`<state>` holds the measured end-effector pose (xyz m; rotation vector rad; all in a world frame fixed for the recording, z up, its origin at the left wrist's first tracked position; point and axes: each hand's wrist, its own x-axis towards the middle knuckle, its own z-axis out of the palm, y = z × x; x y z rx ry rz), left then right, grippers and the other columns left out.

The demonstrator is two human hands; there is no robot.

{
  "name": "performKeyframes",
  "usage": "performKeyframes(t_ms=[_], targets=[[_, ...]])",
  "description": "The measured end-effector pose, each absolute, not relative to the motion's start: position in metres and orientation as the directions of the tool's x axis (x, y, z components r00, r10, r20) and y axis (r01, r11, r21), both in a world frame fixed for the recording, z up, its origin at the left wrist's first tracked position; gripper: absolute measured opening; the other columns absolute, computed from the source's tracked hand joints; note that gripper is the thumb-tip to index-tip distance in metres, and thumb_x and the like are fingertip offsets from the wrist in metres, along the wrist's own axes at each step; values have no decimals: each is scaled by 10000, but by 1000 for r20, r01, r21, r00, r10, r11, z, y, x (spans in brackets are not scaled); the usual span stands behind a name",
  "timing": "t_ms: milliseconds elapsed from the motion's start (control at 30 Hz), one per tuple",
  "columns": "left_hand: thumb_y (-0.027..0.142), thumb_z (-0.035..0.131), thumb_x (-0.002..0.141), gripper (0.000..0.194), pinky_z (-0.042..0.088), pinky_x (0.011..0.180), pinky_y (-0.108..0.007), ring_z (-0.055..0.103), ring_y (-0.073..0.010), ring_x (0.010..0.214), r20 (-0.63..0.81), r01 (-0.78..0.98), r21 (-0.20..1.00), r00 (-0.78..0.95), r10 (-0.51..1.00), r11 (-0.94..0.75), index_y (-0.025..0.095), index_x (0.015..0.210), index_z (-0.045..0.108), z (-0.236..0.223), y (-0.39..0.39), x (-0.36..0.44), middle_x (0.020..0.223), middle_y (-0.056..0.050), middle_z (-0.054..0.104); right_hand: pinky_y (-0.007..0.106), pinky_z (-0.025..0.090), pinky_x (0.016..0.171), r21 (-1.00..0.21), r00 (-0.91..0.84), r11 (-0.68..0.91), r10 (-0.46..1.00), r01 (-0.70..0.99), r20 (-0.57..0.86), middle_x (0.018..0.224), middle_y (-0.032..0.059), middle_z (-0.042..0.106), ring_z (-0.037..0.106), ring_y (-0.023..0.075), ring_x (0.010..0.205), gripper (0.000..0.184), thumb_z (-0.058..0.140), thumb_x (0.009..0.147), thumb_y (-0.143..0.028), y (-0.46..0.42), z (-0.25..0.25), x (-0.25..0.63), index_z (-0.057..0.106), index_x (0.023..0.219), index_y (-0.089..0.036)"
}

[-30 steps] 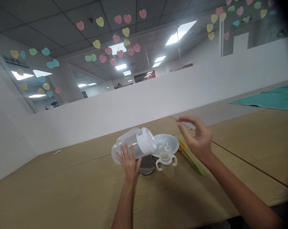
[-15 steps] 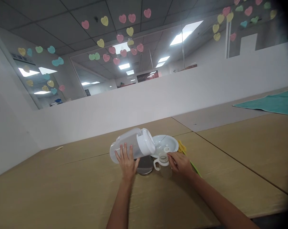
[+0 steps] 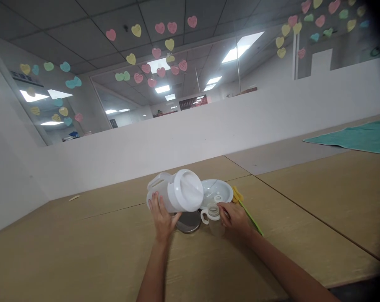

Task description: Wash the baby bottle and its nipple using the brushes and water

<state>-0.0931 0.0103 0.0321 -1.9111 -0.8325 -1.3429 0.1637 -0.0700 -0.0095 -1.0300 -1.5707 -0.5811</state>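
My left hand [image 3: 161, 216] grips a clear plastic jug [image 3: 174, 193] with a white lid, tipped on its side with the lid facing me, above the table. My right hand [image 3: 234, 217] is closed round a small clear baby bottle [image 3: 214, 218] with white handles, which stands upright on the wooden table [image 3: 114, 251]. A white bowl [image 3: 218, 191] sits just behind the bottle. Under the jug lies a round metal lid [image 3: 188, 222].
A yellow-and-green brush [image 3: 246, 209] lies right of the bowl. A teal cloth [image 3: 353, 136] is spread at the far right. A white partition [image 3: 209, 130] runs behind the table. A small wooden stick [image 3: 73, 197] lies at the far left.
My right hand came down from the air and closed on the baby bottle. My left hand has swung the jug so its lid points more towards me.
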Motion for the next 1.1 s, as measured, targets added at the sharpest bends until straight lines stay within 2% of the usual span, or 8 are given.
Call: performKeyframes(t_ms=[133,300,500,633,833,1000,1100], targets=[[474,637,717,995,282,1017,-566,228,-370,1328,943,734,-208,326,66,-646,124,1410,16,35,10,-99,1432,-273,183,240,459,595,-135,-18,502,288,855,957,695,29,662,614,128,615,126,468,839,-156,-71,-8,163,586,877,-178],[471,628,726,956,250,1003,-622,231,-394,1320,912,721,-324,409,0,-613,171,1402,23,37,7,-96,1432,-263,186,236,467,598,-146,0,505,277,851,961,709,33,669,625,128,633,141,470,834,-160,-68,-13,165,600,885,-180],[443,631,731,933,232,1001,-643,219,-396,1323,919,734,-302,393,19,-608,205,1393,18,36,6,-95,1419,-247,202,234,460,586,-142,-2,506,274,851,962,705,29,671,623,127,617,127,481,831,-153,-68,-11,165,596,876,-179],[467,660,699,1006,239,1016,-617,199,-388,1330,955,777,-176,284,86,-605,171,1400,3,36,6,-96,1421,-257,185,245,456,607,-167,-4,510,317,844,948,743,38,672,623,137,652,132,469,842,-156,-70,-11,166,590,890,-179],[518,693,640,1079,275,1040,-560,229,-378,1317,967,833,174,-44,250,-526,70,1403,76,39,4,-89,1398,-273,248,255,444,628,-203,7,538,343,818,939,751,41,655,605,142,675,138,455,852,-155,-72,-13,165,582,901,-180],[499,690,657,1052,279,1065,-531,254,-407,1295,928,818,327,-184,323,-474,52,1406,102,37,4,-85,1400,-278,255,253,445,623,-231,38,539,345,810,938,736,41,653,599,141,662,136,451,854,-165,-77,-6,163,586,869,-176],[487,684,667,1030,285,1055,-553,264,-428,1283,893,766,424,-265,364,-483,79,1412,100,34,7,-84,1404,-270,256,242,441,606,-238,46,538,346,809,937,710,33,646,587,131,633,139,447,856,-167,-80,-2,162,585,843,-174]])
